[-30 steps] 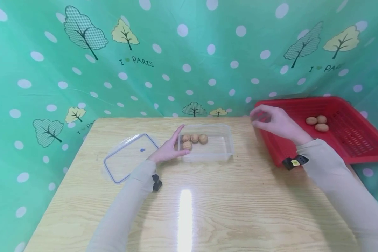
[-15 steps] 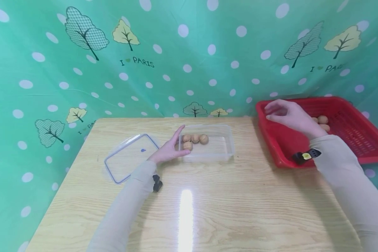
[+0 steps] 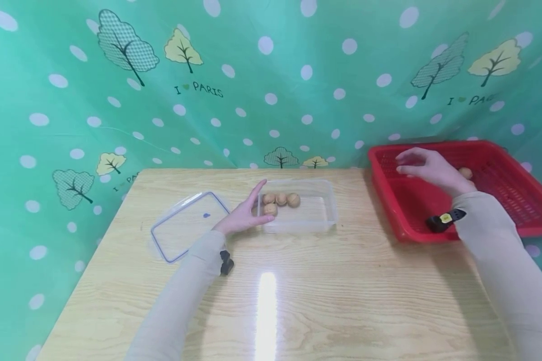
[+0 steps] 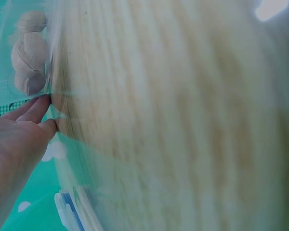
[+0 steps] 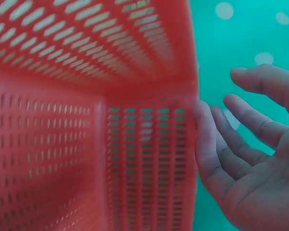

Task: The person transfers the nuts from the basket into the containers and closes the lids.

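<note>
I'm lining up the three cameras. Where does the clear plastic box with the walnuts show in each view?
Head: clear box at table centre, the left hand against its left end.
Left wrist: its wall at upper left, walnuts behind it.
Right wrist: not in view; only the red basket.
Shared landmark: the left hand's fingertips at the box wall.

I see long beige sleeves on both arms, reaching to the wrists. A small black device sits under the left cuff [image 3: 226, 262], lower centre of the head view. At right, a black wrist strap [image 3: 445, 219] carries a yellow mark. Both hands are bare.
</note>
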### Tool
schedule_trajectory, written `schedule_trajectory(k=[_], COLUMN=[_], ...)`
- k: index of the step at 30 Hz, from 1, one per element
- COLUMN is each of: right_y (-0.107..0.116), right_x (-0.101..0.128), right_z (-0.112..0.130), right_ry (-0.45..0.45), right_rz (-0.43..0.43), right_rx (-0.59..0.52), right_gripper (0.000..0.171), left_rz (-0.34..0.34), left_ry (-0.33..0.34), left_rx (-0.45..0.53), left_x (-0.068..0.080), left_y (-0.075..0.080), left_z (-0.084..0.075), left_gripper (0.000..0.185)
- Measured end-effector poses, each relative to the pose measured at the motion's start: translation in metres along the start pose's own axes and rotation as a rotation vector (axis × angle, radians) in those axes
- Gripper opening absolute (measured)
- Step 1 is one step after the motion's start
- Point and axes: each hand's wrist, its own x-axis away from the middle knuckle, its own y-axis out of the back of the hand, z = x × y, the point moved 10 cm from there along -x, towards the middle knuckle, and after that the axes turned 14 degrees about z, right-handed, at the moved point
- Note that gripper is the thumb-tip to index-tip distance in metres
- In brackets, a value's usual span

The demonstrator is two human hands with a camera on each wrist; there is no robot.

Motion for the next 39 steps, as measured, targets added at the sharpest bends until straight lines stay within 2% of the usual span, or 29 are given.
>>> schedule_trajectory(k=[8, 17, 22, 28, 32, 39], right_y=[0.003, 0.007, 0.009, 0.011, 0.014, 0.026], right_x=[-0.007, -0.002, 0.0, 0.005, 0.007, 0.014], right_z=[-0.03, -0.056, -0.068, -0.082, -0.086, -0.102], right_ry=[-0.055, -0.101, -0.114, -0.154, -0.143, -0.178], right_rz=[0.036, 0.04, 0.041, 0.036, 0.036, -0.003], right_rx=[-0.023, -0.026, -0.032, -0.054, -0.076, -0.038], right_gripper=[0.054, 0.059, 0.059, 0.067, 0.065, 0.064], left_rz=[0.006, -0.004, -0.005, 0.0, 0.002, 0.008], left_ry=[-0.021, 0.008, 0.004, -0.008, -0.003, -0.007], left_rx=[0.05, -0.03, -0.026, 0.016, 0.026, 0.002], left_x=[-0.001, -0.002, -0.001, 0.0, -0.001, -0.002], left_y=[0.0, 0.002, 0.001, 0.0, 0.0, 0.001], left_z=[0.0, 0.002, 0.001, 0.001, 0.002, 0.002], left_gripper=[0.101, 0.103, 0.103, 0.103, 0.103, 0.103])
